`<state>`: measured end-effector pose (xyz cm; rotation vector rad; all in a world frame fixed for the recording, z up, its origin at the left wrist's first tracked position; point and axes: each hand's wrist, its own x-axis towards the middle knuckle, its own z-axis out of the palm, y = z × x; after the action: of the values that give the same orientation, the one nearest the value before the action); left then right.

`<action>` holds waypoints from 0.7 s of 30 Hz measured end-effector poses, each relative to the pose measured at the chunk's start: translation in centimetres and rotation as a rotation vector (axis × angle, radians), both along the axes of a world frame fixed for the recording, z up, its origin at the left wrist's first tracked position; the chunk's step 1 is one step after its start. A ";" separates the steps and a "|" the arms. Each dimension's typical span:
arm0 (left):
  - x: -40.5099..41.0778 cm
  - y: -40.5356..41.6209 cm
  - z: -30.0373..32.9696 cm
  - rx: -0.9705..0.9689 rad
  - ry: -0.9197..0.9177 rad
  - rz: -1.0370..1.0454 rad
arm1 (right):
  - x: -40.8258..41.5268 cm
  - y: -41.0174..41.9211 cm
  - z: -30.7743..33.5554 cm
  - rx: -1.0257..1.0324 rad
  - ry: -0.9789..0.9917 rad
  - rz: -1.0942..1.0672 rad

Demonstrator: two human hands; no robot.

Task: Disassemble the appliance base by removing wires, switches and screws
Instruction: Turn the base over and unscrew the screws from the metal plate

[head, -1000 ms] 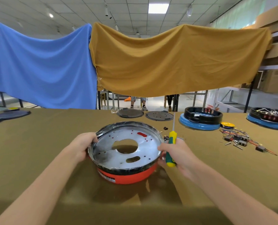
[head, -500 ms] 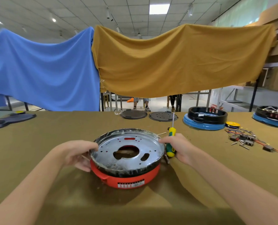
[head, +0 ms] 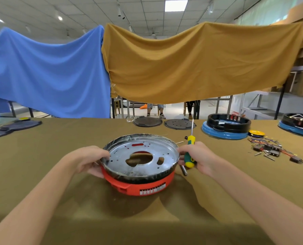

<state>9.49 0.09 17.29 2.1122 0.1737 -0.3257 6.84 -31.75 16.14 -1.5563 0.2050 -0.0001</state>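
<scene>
Holding: the left hand [head: 89, 160] grips the left rim of the appliance base [head: 140, 165], fingers curled over the black edge and thumb underneath against the red shell.
Right hand: the right hand [head: 199, 159] is wrapped around the handle of a screwdriver [head: 190, 150], with its fingertips also touching the right rim of the base.
Screwdriver: green and yellow handle, held nearly upright, metal shaft pointing up and away from the person.
Base position: it sits on the table [head: 41, 165] straight in front of the person, between the two hands, tilted slightly toward the camera.
Base build: red lower shell with a white label on the near side, black ring above it, shiny metal plate [head: 119, 156] inside.
Plate detail: one large opening in the middle, a smaller oval hole to its right, a red slot near the far edge, many small holes.
Loose part: a small dark metal piece [head: 184, 170] lies on the table just beside the base, under the right hand.
Removed parts: a pile of wires and switches [head: 271, 147] lies well to the right, with a few screws [head: 266, 155] among them.
Far right: two more bases with blue shells [head: 225, 133] [head: 297, 125], and a yellow disc [head: 257, 133] between them.
Far edge: two dark round plates [head: 147, 122] [head: 180, 124] lie side by side.
Backdrop: a blue cloth [head: 49, 73] and a mustard cloth [head: 191, 64] hang behind the table.
</scene>
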 end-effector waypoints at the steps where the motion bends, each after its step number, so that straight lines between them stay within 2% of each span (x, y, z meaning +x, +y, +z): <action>1: -0.1 0.3 0.0 0.030 0.022 -0.039 | 0.1 0.1 0.0 0.016 -0.005 0.007; 4: -0.1 1.2 -0.1 0.044 0.040 -0.097 | 0.1 -0.1 -0.4 0.060 -0.008 0.018; 8: 0.5 0.9 -0.5 0.020 -0.037 -0.044 | -0.5 0.2 -0.8 -0.053 0.035 0.031; 10: 0.6 0.5 -0.4 0.002 -0.054 -0.023 | -0.7 0.6 -0.9 -0.042 0.039 0.039; 15: 1.2 0.7 1.6 -0.173 -0.127 0.037 | -0.4 0.1 1.2 0.059 -0.043 0.026; 21: 0.2 -0.2 0.5 -0.023 0.030 -0.074 | -0.1 -0.9 -0.2 -0.067 0.009 0.009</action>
<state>9.71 -0.10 17.74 2.0957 0.1094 -0.4013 6.73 -32.69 15.96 -1.6243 0.2066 0.0072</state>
